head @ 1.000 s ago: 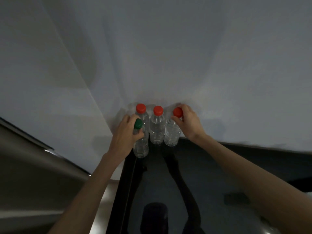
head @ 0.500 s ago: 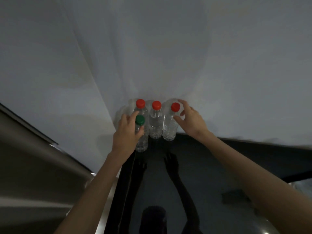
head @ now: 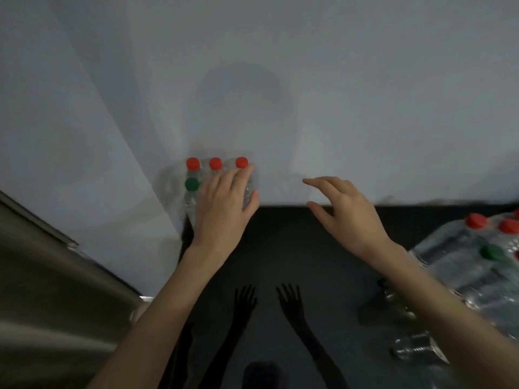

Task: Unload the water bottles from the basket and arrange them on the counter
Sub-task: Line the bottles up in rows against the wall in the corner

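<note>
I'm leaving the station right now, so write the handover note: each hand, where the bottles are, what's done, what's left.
Left hand: open, fingers straight, over the placed bottles; contact unclear.
Right hand: open, holds nothing, above the counter.
Done: three red-capped bottles stand in a row at the counter's back left corner, and the green-capped bottle stands in front of the leftmost.
Left: the remaining bottles, with red and green caps, are piled at the right edge; the basket itself cannot be made out.
</note>
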The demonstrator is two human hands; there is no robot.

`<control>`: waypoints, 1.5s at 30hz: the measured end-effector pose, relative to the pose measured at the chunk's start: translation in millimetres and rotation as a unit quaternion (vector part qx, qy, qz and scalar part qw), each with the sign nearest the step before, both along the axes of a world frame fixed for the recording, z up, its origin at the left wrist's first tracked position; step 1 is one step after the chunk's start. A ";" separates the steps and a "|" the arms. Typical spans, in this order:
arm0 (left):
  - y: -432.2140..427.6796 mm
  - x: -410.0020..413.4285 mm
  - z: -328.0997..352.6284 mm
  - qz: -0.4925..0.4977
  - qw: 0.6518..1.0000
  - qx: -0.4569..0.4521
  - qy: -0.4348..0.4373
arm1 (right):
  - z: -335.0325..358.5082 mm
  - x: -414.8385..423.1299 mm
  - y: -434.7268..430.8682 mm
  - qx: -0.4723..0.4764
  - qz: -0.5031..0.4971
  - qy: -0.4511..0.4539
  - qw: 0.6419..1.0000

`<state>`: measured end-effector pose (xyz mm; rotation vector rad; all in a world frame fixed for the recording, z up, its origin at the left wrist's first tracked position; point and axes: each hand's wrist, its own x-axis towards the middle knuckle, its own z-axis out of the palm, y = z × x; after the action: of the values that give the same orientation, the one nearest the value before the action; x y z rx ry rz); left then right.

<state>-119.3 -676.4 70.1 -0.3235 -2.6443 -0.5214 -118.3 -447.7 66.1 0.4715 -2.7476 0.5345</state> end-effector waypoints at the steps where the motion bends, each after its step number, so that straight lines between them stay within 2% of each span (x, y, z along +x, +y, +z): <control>1: 15.5 6.8 2.4 -0.012 1.000 -0.005 0.006 | 0.0 8.0 14.6 0.010 -0.014 0.014 1.000; 10: 184.9 67.5 -0.7 -0.098 0.994 -0.037 0.027 | 0.4 91.1 167.0 0.087 -0.093 0.048 0.991; 15: 279.8 108.4 -7.2 -0.121 0.992 -0.018 0.013 | 0.3 140.4 257.3 0.076 -0.096 0.031 0.992; 22: 362.9 156.0 -25.9 -0.197 0.976 0.022 -0.093 | -22.0 180.1 340.4 0.044 -0.089 -0.011 0.995; 28: 393.9 172.5 -65.2 -0.238 0.951 -0.008 -0.196 | -49.0 176.4 366.1 0.063 -0.088 -0.071 0.992; 32: 397.4 168.8 -79.9 -0.234 0.954 -0.012 -0.185 | -64.7 166.8 376.5 0.066 -0.087 -0.140 0.984; 36: 401.7 161.0 -83.7 -0.241 0.953 -0.024 -0.183 | -79.7 164.0 375.6 0.100 -0.100 -0.140 0.980; 40: 399.1 155.3 -83.8 -0.250 0.952 -0.044 -0.171 | -88.8 164.2 370.1 0.062 -0.118 -0.116 0.984; 45: 385.2 149.1 -88.1 -0.214 0.962 -0.008 -0.167 | -85.3 158.6 357.2 -0.037 -0.164 -0.152 0.974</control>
<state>29.9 -291.2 -18.0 -0.8976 -2.9084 -0.7462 40.3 -90.5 -19.2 -0.0947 -2.9900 0.6652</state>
